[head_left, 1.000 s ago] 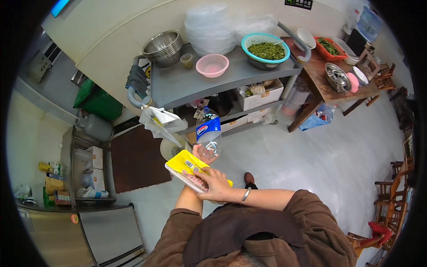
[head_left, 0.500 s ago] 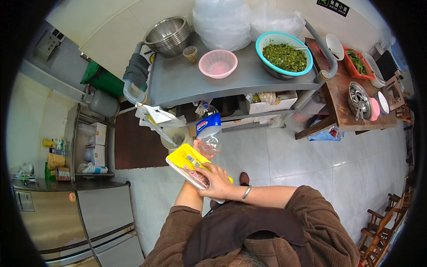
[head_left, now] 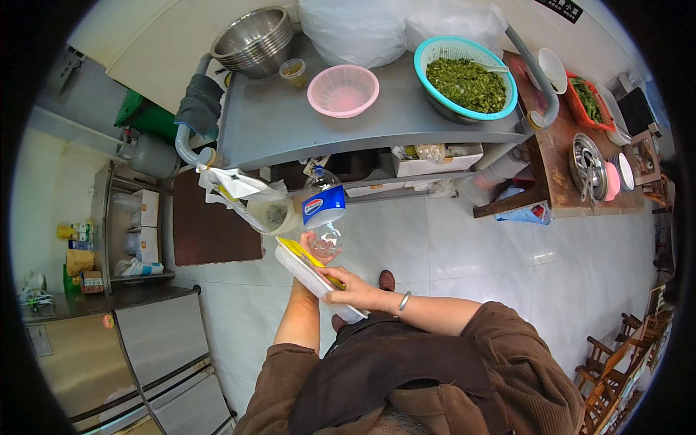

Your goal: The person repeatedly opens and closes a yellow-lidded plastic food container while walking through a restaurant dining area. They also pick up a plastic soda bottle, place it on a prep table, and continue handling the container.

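My left hand (head_left: 316, 246) grips the base of a clear plastic bottle (head_left: 326, 221) with a blue label and cap, held upright in front of the trolley. My right hand (head_left: 348, 288) is closed on a flat pack (head_left: 304, 272) with a yellow top and white plastic sides, now tilted edge-on across my left forearm, partly hiding it. Just beyond my left hand is a pale bucket (head_left: 279, 221), with white bags (head_left: 232, 185) hanging over it from the trolley's left end.
The grey trolley (head_left: 268, 138) holds steel bowls (head_left: 252, 43), a pink basket (head_left: 343, 90), chopped greens (head_left: 464, 85) and bags (head_left: 351, 29). A wooden table (head_left: 573, 199) stands right, chairs (head_left: 609, 362) lower right. Left are a dark mat (head_left: 210, 225) and steel fridge (head_left: 159, 333).
The yellow pack has tipped, showing more of its white side. The bottle and both hands have shifted a little left. My view has moved slightly closer to the trolley.
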{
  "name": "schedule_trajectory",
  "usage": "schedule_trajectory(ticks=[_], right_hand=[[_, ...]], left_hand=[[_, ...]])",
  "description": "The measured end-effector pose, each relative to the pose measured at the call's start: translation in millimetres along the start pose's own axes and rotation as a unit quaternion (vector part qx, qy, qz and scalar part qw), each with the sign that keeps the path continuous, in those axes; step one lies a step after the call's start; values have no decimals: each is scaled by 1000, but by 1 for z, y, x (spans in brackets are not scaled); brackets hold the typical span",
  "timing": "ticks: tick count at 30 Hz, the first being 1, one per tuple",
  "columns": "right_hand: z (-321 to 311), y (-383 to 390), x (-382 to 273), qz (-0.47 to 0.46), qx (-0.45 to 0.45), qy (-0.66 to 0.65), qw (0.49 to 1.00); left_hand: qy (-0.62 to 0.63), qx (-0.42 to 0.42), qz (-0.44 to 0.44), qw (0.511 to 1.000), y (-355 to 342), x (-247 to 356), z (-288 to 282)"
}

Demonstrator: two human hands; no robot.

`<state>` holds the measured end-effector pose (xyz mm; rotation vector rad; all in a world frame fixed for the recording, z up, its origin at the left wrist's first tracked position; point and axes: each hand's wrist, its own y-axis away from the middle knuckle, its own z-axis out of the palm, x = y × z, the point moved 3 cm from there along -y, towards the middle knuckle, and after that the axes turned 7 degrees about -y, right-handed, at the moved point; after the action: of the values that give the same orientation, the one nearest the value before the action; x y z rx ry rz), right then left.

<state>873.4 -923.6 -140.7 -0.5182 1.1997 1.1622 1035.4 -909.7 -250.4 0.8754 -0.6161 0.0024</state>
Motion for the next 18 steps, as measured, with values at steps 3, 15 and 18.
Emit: schedule_trajectory(ticks=[3, 15, 18], right_hand=[[4, 4, -14, -47, 1, 76, 996], [34, 4, -69, -50, -74, 405, 910], [36, 3, -69, -47, -84, 390, 916]], left_hand=[[-12, 21, 9, 1000, -8, 4, 1], [-187, 62, 24, 980, -18, 8, 4], [-183, 47, 22, 982, -9, 10, 5]])
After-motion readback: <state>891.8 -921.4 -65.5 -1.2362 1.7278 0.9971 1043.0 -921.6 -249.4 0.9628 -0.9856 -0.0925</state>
